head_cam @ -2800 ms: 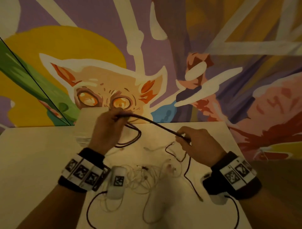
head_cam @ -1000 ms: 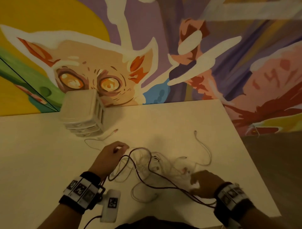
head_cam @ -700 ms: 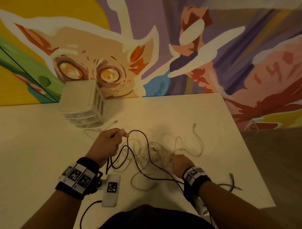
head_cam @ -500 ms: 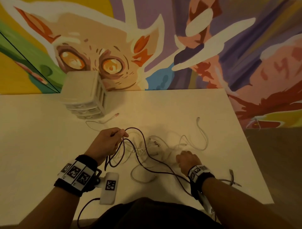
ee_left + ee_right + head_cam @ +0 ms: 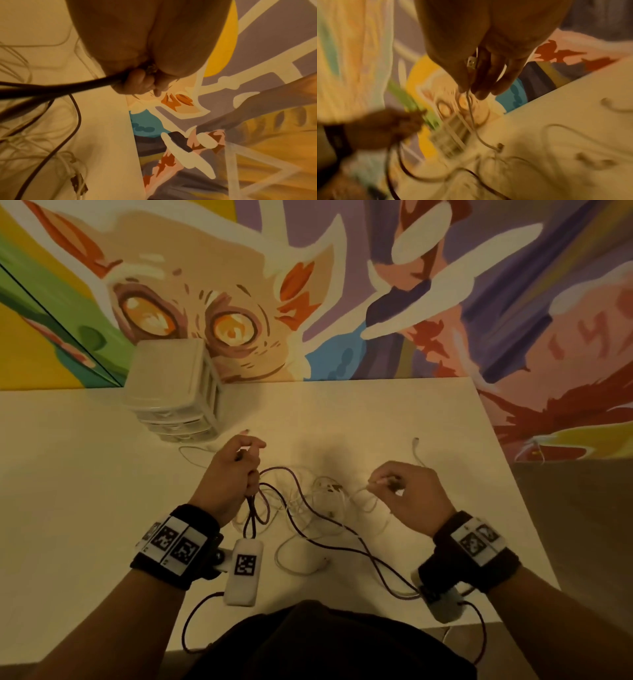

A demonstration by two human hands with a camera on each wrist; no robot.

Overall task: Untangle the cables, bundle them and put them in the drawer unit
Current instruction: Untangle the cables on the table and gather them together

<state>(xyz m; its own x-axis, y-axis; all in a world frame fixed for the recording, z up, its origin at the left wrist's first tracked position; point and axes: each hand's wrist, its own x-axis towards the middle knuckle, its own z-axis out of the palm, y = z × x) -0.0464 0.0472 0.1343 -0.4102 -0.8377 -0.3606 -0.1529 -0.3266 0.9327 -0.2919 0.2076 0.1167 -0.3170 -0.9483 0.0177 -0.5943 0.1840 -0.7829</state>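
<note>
Your left hand (image 5: 228, 474) grips the dark cable (image 5: 329, 529); your right hand (image 5: 409, 494) pinches a white cable (image 5: 471, 112). The tangle lies on the worktop (image 5: 68, 474). Pull slowly, one cable only.

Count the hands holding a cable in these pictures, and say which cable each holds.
2. The left hand grips loops of the dark cable; the right hand pinches a white cable above the tangle. No other hand is in view.
</note>
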